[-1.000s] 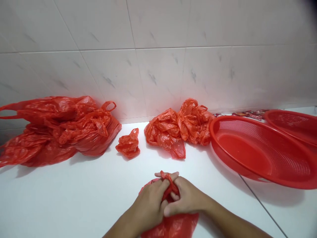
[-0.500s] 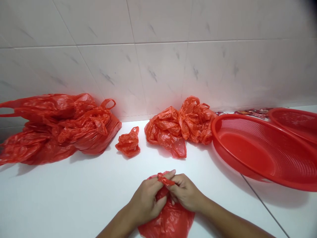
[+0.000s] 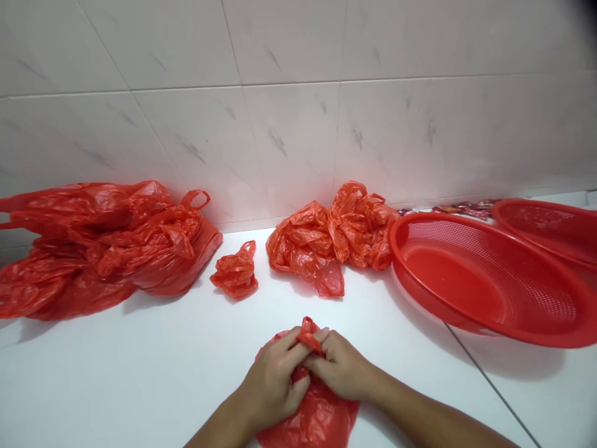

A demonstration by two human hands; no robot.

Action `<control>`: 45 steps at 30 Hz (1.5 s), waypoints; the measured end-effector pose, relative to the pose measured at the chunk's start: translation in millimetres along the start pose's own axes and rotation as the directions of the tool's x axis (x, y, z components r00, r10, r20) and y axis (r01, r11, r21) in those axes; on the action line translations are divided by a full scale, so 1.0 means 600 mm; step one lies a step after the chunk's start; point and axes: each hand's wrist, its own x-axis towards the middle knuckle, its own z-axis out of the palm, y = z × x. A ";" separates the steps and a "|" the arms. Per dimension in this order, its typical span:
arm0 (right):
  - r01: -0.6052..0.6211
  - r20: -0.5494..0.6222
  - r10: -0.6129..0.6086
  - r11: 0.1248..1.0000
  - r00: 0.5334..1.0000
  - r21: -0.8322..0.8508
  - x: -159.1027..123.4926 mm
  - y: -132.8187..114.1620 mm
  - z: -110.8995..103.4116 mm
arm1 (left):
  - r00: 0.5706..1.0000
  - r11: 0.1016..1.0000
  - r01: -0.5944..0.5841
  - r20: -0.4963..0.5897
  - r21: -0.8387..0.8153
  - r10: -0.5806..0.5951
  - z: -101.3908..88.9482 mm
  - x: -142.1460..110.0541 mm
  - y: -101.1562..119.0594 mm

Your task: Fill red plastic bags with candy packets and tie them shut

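A crumpled red plastic bag (image 3: 312, 418) lies on the white counter (image 3: 140, 367) near its front edge. My left hand (image 3: 273, 382) and my right hand (image 3: 342, 370) both press together over its top. Their fingers pinch a twisted end of the bag that sticks up between them. Most of the bag's top is hidden under the hands.
A large heap of red bags (image 3: 102, 246) lies at the back left. A small knotted red bag (image 3: 234, 274) sits beside it. Two bunched red bags (image 3: 329, 239) rest against the tiled wall. Two red perforated baskets (image 3: 485, 280) (image 3: 548, 227) stand on the right.
Both hands have drawn a little closer together over the bag. The twisted end now stands shorter between the fingertips. The view has shifted slightly to the right.
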 end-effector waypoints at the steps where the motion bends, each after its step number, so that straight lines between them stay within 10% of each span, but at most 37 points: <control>1: -0.025 -0.019 0.027 0.997 0.999 0.079 0.003 0.008 -0.002 | 1.000 1.000 0.007 -0.028 -0.013 -0.008 0.002 -0.001 0.000; 5: -0.035 0.049 0.020 0.943 0.999 0.330 0.008 0.022 -0.013 | 0.975 0.949 0.118 -0.148 -0.294 -0.167 0.007 -0.007 -0.001; 12: 0.119 0.171 -0.161 0.966 0.972 0.229 -0.005 -0.008 -0.010 | 0.963 0.717 0.267 0.158 -0.644 -0.216 -0.013 -0.006 0.006; 20: -0.077 -0.007 0.088 0.906 0.996 0.416 0.005 0.014 -0.020 | 0.958 0.801 0.207 -0.048 -0.562 -0.282 -0.016 0.006 0.003; 32: -0.192 0.302 -0.011 0.750 0.953 0.633 -0.002 0.011 -0.050 | 0.975 0.872 0.125 -0.104 -0.472 -0.196 -0.026 0.007 0.003; 45: -0.056 0.003 0.056 0.983 0.998 0.176 -0.010 -0.010 -0.051 | 0.991 0.959 0.061 -0.097 -0.276 -0.091 -0.021 -0.004 0.005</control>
